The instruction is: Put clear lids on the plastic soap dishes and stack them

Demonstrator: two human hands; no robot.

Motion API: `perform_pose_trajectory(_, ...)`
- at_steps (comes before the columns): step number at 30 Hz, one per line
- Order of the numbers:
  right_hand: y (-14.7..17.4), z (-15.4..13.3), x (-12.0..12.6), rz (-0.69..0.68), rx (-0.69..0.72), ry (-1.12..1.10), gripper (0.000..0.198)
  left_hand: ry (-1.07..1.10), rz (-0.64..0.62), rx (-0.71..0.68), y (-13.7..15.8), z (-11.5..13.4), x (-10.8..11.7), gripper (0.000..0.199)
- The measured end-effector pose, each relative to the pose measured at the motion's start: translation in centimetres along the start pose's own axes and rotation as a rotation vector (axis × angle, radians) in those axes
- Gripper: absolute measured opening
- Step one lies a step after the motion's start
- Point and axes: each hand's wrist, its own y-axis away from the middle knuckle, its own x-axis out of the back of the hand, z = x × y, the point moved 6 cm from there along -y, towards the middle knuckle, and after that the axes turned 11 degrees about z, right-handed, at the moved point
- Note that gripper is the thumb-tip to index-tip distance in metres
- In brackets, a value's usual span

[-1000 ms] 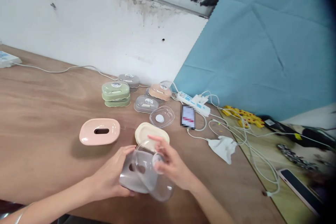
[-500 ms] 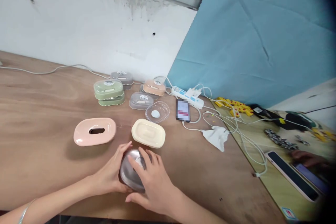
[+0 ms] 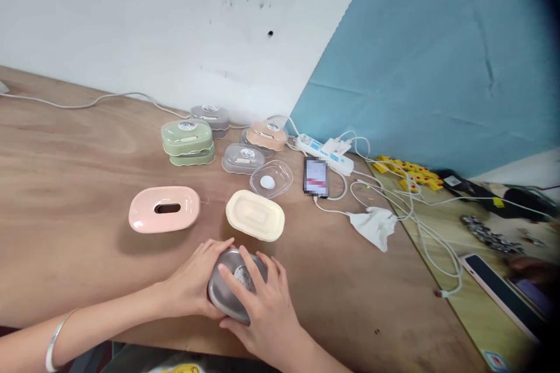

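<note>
A grey soap box (image 3: 231,297) with a clear lid and a round label sits between my hands near the table's front edge. My left hand (image 3: 199,280) is wrapped round its left side, with the thumb low on the near side. Over the lid and right side lies my right hand (image 3: 266,297), fingers spread across the top and thumb at the near edge. Just beyond stands a cream soap dish (image 3: 255,215), uncovered. To its left is a glossy pink oval box (image 3: 146,210) with a slot in its top.
Behind are stacked green soap boxes (image 3: 188,143), grey boxes (image 3: 242,158), a peach box (image 3: 266,135) and a loose clear lid (image 3: 280,180). To the right lie a phone (image 3: 315,178), a power strip (image 3: 324,154), cables and a crumpled tissue (image 3: 374,226). Another person's hand (image 3: 531,271) is at far right.
The whole view has shifted a little, so the table things appear farther right and mostly higher. Both hands stay on the grey soap box, the right fingers spread slightly wider.
</note>
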Motion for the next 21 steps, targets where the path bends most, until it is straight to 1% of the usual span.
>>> perform_pose_trajectory(2,-0.2,0.3,0.2,-0.049,0.003,-0.006,0.088,0.023,-0.05,-0.018,-0.1,0.4,0.2,0.118)
perform_pose_trajectory(4,-0.9,0.8,1.3,-0.073,0.025,-0.039,0.087,0.071,-0.083,-0.03,-0.1,0.7,0.6,0.121)
perform_pose_trajectory(5,-1.5,1.2,2.2,-0.05,0.046,-0.058,0.085,0.102,-0.087,-0.035,0.0,0.8,0.9,0.123)
perform_pose_trajectory(7,-3.2,2.4,4.5,0.061,0.077,-0.065,0.077,0.159,-0.079,-0.04,0.1,0.9,1.4,0.124)
perform_pose_trajectory(9,-5.3,4.0,6.3,0.181,0.068,-0.003,0.069,0.192,-0.07,-0.039,0.3,0.8,1.6,0.118)
perform_pose_trajectory(10,-6.4,4.8,6.6,0.205,0.051,0.041,0.068,0.197,-0.068,-0.024,0.3,0.7,1.7,0.112)
perform_pose_trajectory(11,-7.3,5.5,6.5,0.195,0.041,0.082,0.069,0.198,-0.065,-0.004,0.4,0.5,1.7,0.105)
perform_pose_trajectory(13,-8.8,6.7,5.2,0.116,0.035,0.148,0.075,0.209,-0.055,0.031,0.5,0.2,1.7,0.095)
perform_pose_trajectory(15,-9.6,7.5,3.7,0.022,0.033,0.188,0.081,0.228,-0.041,0.056,0.5,0.1,1.8,0.091)
perform_pose_trajectory(18,-9.9,8.2,2.3,-0.075,0.019,0.199,0.088,0.253,-0.029,0.071,0.3,0.3,2.0,0.087)
perform_pose_trajectory(21,-9.7,8.2,1.9,-0.133,0.014,0.192,0.093,0.268,-0.039,0.095,0.1,0.4,2.1,0.08)
